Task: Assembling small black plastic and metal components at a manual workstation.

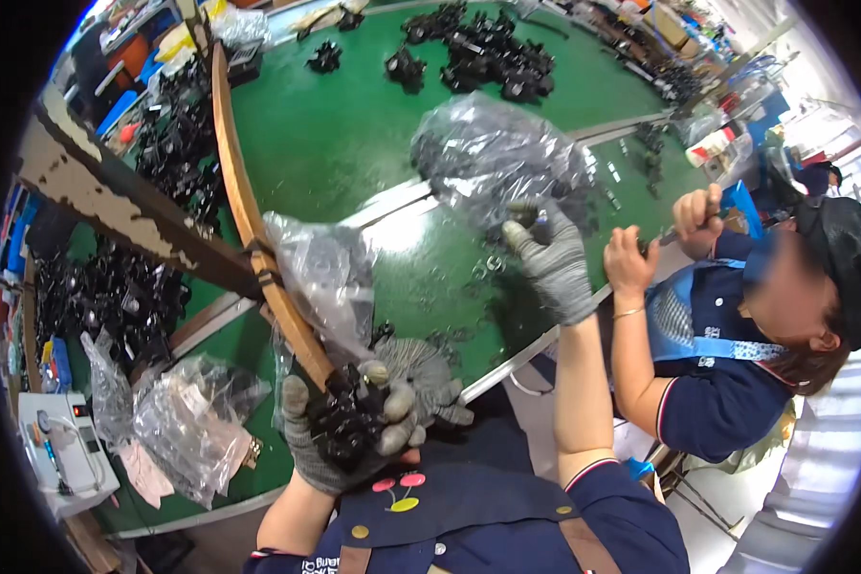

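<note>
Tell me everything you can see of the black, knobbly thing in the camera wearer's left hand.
The black, knobbly, plastic-looking thing has an uneven outline, several projections and small glossy highlights. One part or several, I cannot tell. The left hand, in a grey knit glove, curls around it and partly hides it. It appears just below the end of the long, curved, brown wooden strip.

A green table (297, 115) with a pale edge fills the middle, white glare shining on its top. A post (124, 206) with chipped paint rises at left; pale floor (706, 521) shows at lower right.
</note>
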Demonstrator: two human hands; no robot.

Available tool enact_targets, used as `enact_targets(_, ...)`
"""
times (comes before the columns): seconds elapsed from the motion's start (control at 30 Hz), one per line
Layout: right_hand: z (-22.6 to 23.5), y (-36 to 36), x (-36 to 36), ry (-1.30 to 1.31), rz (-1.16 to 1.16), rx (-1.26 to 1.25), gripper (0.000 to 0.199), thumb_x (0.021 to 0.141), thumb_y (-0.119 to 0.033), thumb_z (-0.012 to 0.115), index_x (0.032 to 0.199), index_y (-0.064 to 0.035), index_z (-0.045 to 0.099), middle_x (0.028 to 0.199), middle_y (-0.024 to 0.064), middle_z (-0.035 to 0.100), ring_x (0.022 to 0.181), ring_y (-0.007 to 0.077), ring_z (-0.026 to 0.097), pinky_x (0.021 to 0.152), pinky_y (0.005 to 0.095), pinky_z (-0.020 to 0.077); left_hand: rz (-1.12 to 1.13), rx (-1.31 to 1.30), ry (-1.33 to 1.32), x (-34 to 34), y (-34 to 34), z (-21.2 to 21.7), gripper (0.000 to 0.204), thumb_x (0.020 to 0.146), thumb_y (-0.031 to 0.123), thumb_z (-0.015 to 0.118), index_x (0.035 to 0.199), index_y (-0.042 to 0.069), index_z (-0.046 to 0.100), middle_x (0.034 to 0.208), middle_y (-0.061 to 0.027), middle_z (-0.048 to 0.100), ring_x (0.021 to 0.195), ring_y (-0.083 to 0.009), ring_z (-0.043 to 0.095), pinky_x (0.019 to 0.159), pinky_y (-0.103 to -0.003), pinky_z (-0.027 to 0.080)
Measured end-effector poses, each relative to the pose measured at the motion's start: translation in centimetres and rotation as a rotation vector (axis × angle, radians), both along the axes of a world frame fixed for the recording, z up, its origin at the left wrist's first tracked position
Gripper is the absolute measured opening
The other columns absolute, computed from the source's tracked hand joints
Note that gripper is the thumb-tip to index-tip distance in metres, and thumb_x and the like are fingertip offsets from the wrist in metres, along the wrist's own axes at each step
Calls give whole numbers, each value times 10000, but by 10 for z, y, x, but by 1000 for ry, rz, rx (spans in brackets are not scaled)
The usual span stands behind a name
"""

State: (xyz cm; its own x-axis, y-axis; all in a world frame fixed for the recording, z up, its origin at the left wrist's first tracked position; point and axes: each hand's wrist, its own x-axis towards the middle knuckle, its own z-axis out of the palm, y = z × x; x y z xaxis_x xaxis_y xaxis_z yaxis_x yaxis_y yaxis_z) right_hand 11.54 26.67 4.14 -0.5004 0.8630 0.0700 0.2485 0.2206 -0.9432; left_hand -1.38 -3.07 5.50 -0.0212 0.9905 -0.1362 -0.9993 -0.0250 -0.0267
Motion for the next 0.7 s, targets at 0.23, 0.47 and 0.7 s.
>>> enact_targets(0.23,30,-88,23,300,459,-400,718,869,-213,772,1495,-123,432,1112,53,541,932,90,548,864,259,477,-13,4,153,8,-8,-13,735,799,634,744,1224,52,602,1338,-217,551,961,-324,663,897,-446,571)
enact_targets(0.47,51,-168,54,403,651,-441,757,941,-223,662,1586,-115,280,1296,113,527,1156,188,557,1001,346,453,-147,-122,495,34,-43,8,761,824,542,770,1314,6,542,1077,-188,685,901,-273,699,818,-357,596)
enact_targets(0.7,47,-193,62,407,827,-447,730,989,-184,625,1605,-154,235,1382,106,465,1271,205,472,1102,377,379,-114,-157,602,66,-51,30,715,864,503,707,1354,10,540,1106,-136,679,929,-205,695,808,-340,600)
